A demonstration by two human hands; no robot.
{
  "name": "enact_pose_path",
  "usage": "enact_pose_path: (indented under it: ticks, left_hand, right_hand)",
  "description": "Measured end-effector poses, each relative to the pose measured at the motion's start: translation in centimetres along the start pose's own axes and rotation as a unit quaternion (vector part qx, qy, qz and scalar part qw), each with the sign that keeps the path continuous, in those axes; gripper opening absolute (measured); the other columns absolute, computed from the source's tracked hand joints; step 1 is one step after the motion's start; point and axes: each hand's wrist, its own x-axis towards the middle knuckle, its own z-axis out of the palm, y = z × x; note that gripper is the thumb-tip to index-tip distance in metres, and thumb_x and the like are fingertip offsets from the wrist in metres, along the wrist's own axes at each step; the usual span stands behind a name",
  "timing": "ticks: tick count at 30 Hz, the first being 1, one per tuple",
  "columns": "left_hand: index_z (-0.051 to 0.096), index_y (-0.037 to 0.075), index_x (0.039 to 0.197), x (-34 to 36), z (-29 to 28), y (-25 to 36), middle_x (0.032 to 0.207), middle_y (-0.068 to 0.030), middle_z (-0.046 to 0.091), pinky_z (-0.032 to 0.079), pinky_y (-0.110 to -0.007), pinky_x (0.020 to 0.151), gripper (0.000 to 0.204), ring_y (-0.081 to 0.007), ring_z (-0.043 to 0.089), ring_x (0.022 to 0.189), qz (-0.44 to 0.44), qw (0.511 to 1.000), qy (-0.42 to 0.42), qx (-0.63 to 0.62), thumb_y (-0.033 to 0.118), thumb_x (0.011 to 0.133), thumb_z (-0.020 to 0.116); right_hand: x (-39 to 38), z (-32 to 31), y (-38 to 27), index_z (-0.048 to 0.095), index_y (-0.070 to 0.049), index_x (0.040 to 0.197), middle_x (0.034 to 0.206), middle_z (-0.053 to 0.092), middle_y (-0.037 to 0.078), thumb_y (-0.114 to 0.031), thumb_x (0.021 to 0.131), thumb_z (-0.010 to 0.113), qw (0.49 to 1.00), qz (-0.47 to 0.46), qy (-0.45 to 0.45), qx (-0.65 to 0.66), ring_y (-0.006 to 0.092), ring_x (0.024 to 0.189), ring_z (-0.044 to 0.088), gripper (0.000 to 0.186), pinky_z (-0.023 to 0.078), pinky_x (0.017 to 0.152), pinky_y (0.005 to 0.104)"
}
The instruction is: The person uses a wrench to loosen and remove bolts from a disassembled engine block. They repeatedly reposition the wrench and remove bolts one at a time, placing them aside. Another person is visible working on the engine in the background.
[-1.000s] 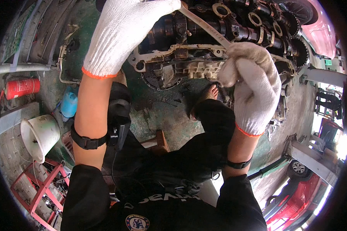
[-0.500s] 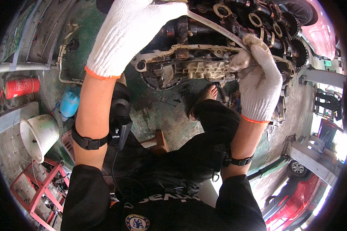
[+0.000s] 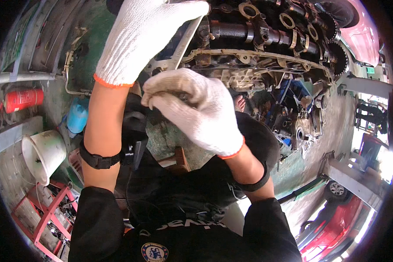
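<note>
My left hand [image 3: 137,39], in a white knit glove with an orange cuff, is at the upper edge, its thumb stretched over the upper end of a long flat metal wrench [image 3: 185,43]. Its other fingers are partly cut off by the frame. The wrench slants down toward my right hand [image 3: 194,111], also gloved, whose curled, grease-stained fingers close round its lower end; that end is hidden. Just beyond lies an open engine [image 3: 231,56], dirty and oily, with a dark camshaft [image 3: 236,32] and toothed gears [image 3: 339,59] at its right.
Left are a red fire extinguisher [image 3: 24,100], a blue bottle [image 3: 77,115], a whitish bucket [image 3: 43,153] and a red metal frame [image 3: 48,209]. Loose engine parts [image 3: 303,131] lie on the floor at right, and a red car [image 3: 332,227] stands farther off. A small wooden stool [image 3: 179,161] is below me.
My right hand has swung left and toward me, and the wrench with it now slants down-left instead of down-right. My left hand has barely moved.
</note>
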Motion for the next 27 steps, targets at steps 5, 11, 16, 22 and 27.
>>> enact_pose_path:
  ticks: [5, 11, 16, 22, 27]
  left_hand:
    - [0.074, -0.007, 0.106, 0.4, -0.2, 0.2, 0.093, -0.0086, 0.075, 0.052, -0.024, 0.077, 0.024, -0.0128, 0.068, 0.084, -0.006, 0.998, 0.003, -0.056, 0.011, 0.09, 0.072]
    - [0.073, -0.008, 0.108, -0.7, 0.3, 0.1, 0.098, -0.0096, 0.075, 0.052, -0.024, 0.083, 0.027, -0.0131, 0.068, 0.09, 0.022, 0.996, 0.084, -0.002, 0.011, 0.089, 0.073]
    - [0.072, -0.008, 0.11, -0.4, 0.0, 0.1, 0.099, -0.01, 0.075, 0.052, -0.025, 0.084, 0.028, -0.0138, 0.067, 0.091, -0.004, 0.997, 0.079, -0.02, 0.011, 0.09, 0.073]
    - [0.074, -0.006, 0.108, -0.9, 0.2, 0.4, 0.096, -0.0104, 0.075, 0.052, -0.027, 0.081, 0.026, -0.0144, 0.067, 0.088, 0.031, 0.993, 0.076, 0.082, 0.014, 0.091, 0.073]
    - [0.074, -0.005, 0.108, -0.8, 0.2, 0.4, 0.095, -0.0098, 0.076, 0.052, -0.027, 0.08, 0.025, -0.0143, 0.067, 0.085, 0.031, 0.992, 0.075, 0.095, 0.014, 0.091, 0.073]
  right_hand:
    - [0.0, 0.1, -0.5, 0.072, 0.002, 0.112, 0.094, 0.078, 0.01, -0.004, 0.094, 0.07, 0.996, -0.094, -0.001, -0.01, 0.0157, 0.086, 0.075, 0.02, 0.059, 0.079, 0.0285]
    - [0.1, -1.2, -1.5, 0.07, 0.007, 0.104, 0.086, 0.073, 0.013, 0.005, 0.088, 0.061, 0.994, -0.097, -0.005, 0.057, 0.0145, 0.07, 0.069, 0.019, 0.056, 0.064, 0.0265]
    - [-0.1, -4.0, -1.6, 0.068, 0.008, 0.099, 0.083, 0.071, 0.014, -0.005, 0.09, 0.055, 0.988, -0.119, 0.048, 0.086, 0.0151, 0.061, 0.066, 0.021, 0.051, 0.055, 0.0223]
    - [-0.6, -6.5, -1.6, 0.07, 0.008, 0.095, 0.082, 0.072, 0.013, -0.006, 0.088, 0.054, 0.983, -0.117, 0.139, 0.025, 0.0148, 0.062, 0.066, 0.023, 0.053, 0.06, 0.0241]
    - [-0.8, -8.0, -1.5, 0.071, 0.007, 0.094, 0.083, 0.073, 0.013, -0.001, 0.085, 0.05, 0.976, -0.079, 0.144, 0.146, 0.0188, 0.072, 0.071, 0.024, 0.056, 0.068, 0.027]
